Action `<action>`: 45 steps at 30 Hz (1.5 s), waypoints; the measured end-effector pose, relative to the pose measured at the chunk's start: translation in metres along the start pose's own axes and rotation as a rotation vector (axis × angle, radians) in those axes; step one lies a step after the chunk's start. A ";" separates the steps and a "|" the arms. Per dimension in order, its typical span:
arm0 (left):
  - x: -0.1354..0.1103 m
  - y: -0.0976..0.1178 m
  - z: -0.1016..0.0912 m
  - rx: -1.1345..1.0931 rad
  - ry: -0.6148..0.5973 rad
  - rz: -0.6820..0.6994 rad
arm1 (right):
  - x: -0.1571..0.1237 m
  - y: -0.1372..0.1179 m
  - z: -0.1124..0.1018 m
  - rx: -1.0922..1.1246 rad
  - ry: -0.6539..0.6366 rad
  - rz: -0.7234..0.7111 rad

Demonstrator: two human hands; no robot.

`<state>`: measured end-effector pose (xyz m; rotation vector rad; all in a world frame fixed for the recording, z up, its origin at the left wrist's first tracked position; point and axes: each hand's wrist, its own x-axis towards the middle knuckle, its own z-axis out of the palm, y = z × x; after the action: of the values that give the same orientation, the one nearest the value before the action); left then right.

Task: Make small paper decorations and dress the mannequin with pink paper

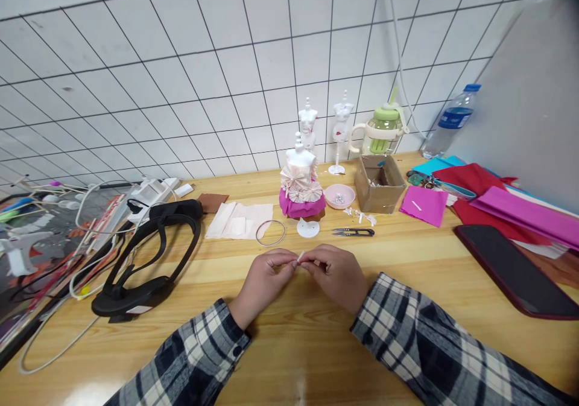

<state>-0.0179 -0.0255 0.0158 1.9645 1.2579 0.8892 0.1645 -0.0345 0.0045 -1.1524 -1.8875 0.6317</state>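
My left hand (271, 279) and my right hand (337, 273) meet over the middle of the table, fingertips pinched together. Between them they hold a small pale strip (301, 256); its material is too small to make out. Just beyond stands a white mini dress form (298, 157) wearing a ruffled pale pink top (298, 183) over a magenta skirt (301, 204). A thin metal hoop (270, 233) lies beyond my left hand, and black thread snips (353, 232) lie beyond my right.
Pale pink cloth (246, 220) and a black headset strap (154, 255) lie left. Behind are a pink dish (340, 196), a cardboard box (380, 186), a green-lidded cup (384, 125) and a water bottle (452, 119). Magenta fabric (425, 204) and a phone (515, 267) lie right.
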 end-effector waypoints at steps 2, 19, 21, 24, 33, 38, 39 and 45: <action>-0.001 0.001 0.000 0.009 -0.007 0.003 | 0.001 0.001 0.000 -0.031 -0.016 0.011; -0.003 -0.002 0.003 0.023 0.013 0.075 | 0.007 0.005 -0.001 0.123 0.005 0.266; -0.003 -0.003 0.003 -0.015 -0.025 0.059 | 0.010 0.010 -0.002 0.138 0.018 0.320; -0.003 -0.004 0.002 -0.045 -0.058 0.041 | 0.015 0.020 -0.007 0.111 0.075 0.347; -0.002 -0.008 0.001 -0.116 -0.095 -0.021 | 0.033 0.071 -0.068 -0.302 0.405 0.292; -0.003 -0.007 0.000 -0.122 -0.091 -0.027 | 0.032 0.103 -0.094 -0.546 0.358 0.356; -0.003 -0.007 -0.001 -0.118 -0.086 -0.028 | 0.031 0.106 -0.096 -0.582 0.326 0.371; -0.003 -0.006 -0.001 -0.123 -0.060 -0.041 | 0.030 0.101 -0.100 -0.668 0.298 0.442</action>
<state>-0.0225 -0.0260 0.0115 1.8490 1.1769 0.8610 0.2900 0.0378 -0.0053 -2.0004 -1.6257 0.0190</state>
